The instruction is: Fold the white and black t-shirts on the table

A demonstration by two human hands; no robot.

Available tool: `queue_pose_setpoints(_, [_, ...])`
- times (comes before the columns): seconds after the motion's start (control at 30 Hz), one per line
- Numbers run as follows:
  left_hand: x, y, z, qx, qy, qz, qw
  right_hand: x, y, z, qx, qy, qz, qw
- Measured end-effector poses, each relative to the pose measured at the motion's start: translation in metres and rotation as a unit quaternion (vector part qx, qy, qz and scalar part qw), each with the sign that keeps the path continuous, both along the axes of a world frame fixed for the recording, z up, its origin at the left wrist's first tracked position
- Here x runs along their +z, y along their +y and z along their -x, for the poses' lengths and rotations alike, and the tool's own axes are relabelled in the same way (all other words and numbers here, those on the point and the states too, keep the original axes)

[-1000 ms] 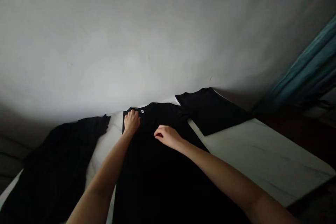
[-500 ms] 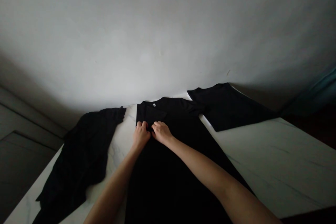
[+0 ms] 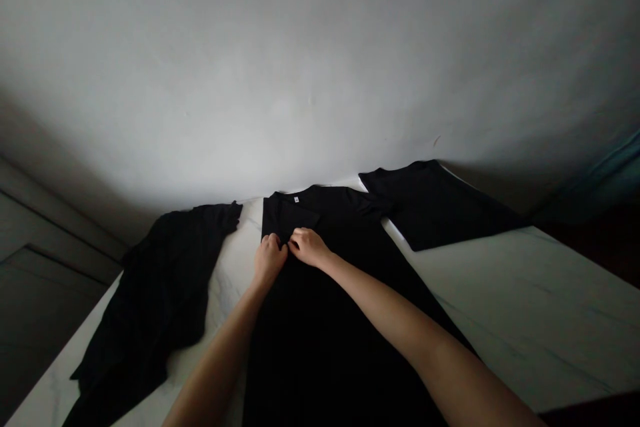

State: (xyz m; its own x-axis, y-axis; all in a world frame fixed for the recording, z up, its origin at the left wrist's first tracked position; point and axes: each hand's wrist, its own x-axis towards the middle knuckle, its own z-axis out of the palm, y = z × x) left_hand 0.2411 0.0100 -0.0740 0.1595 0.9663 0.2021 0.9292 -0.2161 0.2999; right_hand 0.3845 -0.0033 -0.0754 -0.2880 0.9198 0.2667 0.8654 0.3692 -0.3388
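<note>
A black T-shirt [image 3: 340,320] lies spread on the marble-patterned table, its collar with a small white label toward the wall. Its left side is folded inward, with that sleeve lying across the chest, while the right sleeve sticks out. My left hand [image 3: 271,257] is closed on the folded edge just below the sleeve. Close beside it, my right hand [image 3: 308,247] pinches the same fabric, fingers curled. The fingertips of both hands are partly hidden against the dark cloth.
Left of the shirt lies a crumpled black garment [image 3: 155,293]. A flat, folded black garment [image 3: 440,203] lies at the back right, touching the shirt's right sleeve. The white table [image 3: 540,320] meets a pale wall [image 3: 310,80] at the back.
My right hand has shifted slightly up and left along the fabric. My left hand stays nearly in place. The view has moved a little.
</note>
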Motion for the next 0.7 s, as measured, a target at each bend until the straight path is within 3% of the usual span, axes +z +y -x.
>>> queue_pose_setpoints(0.13, [0.004, -0.006, -0.002, -0.023, 0.04, 0.001, 0.999, 0.006, 0.011, -0.003, -0.01, 0.059, 0.028, 0.998])
queue_pose_setpoints(0.3, [-0.002, -0.021, 0.004, -0.112, 0.067, -0.013, 0.991, 0.006, 0.016, -0.004, 0.022, 0.065, 0.056, 0.996])
queue_pose_setpoints(0.5, [-0.014, -0.022, 0.023, -0.164, -0.027, 0.025, 0.986, -0.005, 0.016, -0.002, -0.028, 0.152, 0.06, 0.986])
queue_pose_setpoints(0.7, [-0.008, -0.006, 0.041, -0.224, -0.097, 0.071, 0.967, -0.005, 0.012, -0.003, -0.009, 0.096, 0.047, 0.994])
